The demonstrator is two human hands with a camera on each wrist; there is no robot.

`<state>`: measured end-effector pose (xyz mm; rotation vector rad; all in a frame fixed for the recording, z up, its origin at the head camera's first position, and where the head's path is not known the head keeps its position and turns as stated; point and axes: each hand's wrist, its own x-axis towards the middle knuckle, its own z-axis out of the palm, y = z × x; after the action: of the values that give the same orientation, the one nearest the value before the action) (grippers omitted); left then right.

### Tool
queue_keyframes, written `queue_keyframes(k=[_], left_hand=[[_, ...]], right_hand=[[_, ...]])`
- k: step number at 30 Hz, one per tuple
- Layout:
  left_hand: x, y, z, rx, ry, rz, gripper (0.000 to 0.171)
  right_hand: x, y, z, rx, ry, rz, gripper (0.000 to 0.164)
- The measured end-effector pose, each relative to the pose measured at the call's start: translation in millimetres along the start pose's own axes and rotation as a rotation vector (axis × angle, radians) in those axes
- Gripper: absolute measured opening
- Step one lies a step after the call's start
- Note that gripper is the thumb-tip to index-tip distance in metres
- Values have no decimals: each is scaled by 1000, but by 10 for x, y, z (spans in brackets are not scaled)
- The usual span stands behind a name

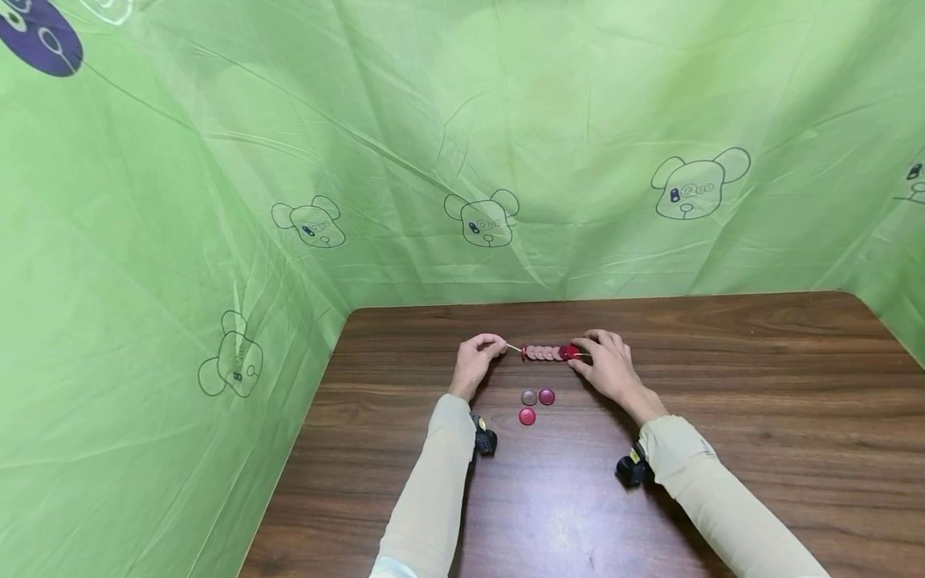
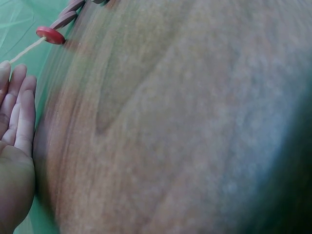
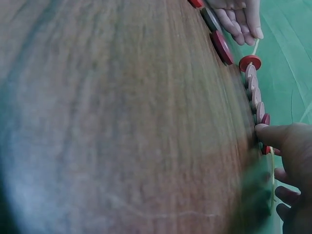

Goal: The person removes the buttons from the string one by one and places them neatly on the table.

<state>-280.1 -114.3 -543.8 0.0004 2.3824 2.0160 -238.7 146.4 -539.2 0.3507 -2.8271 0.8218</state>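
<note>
Several buttons sit threaded in an overlapping row on a pale string [image 1: 514,348] across the table. At the row's left end a red button [image 2: 50,35] stands on edge, followed by dusty pink buttons [image 1: 543,353] and darker red buttons [image 1: 569,352] at the right. My left hand [image 1: 473,366] pinches the string's left end between thumb and forefinger, its other fingers fairly straight in the left wrist view. With thumb and fingers my right hand [image 1: 609,366] grips the red buttons at the right end. A string tail hangs below that hand [image 3: 298,161] in the right wrist view.
Nearer than the row lie three loose buttons: a grey-brown one [image 1: 529,397], a maroon one [image 1: 547,396] and a red one [image 1: 527,417]. The wooden table [image 1: 766,385] meets a green printed curtain [image 1: 578,265] behind and at the left.
</note>
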Motion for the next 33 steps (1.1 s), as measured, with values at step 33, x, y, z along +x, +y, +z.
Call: queue_keyframes(k=[33], left_hand=[[-14, 12, -7, 0, 1, -5, 14]], right_hand=[[-22, 51, -66, 52, 46, 4, 33]])
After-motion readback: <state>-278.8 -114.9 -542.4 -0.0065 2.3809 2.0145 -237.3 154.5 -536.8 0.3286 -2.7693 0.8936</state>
